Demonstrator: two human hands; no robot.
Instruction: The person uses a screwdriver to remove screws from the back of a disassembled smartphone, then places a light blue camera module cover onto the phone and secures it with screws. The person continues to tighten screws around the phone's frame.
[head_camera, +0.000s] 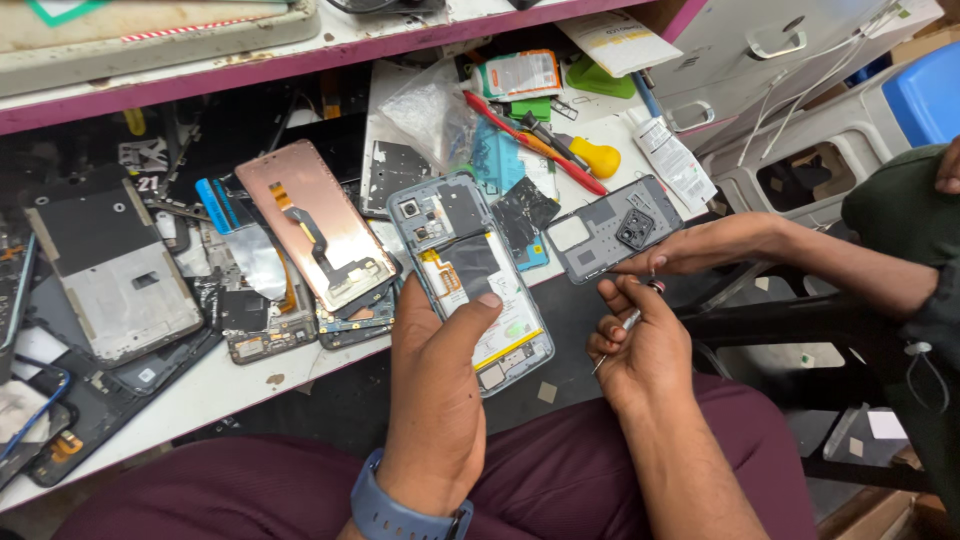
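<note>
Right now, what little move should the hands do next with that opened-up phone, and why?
Probably bring the screwdriver in the right hand over to the opened phone. The left hand holds the phone with its insides showing, thumb on it, while the tool's tip is beside it, not touching. Another person's hand reaches close by.

The white bench (250, 385) is crowded from its left end to the middle with phone frames and boards — a copper-coloured screen panel (315, 225) lies across several of them. Its front edge stays bare below the clutter. Overhead, a pink-edged shelf (300, 62) caps the back row. On the right, another person's hand (690, 250) reaches in over the grey back cover (610, 232) — that side is blocked.
</note>
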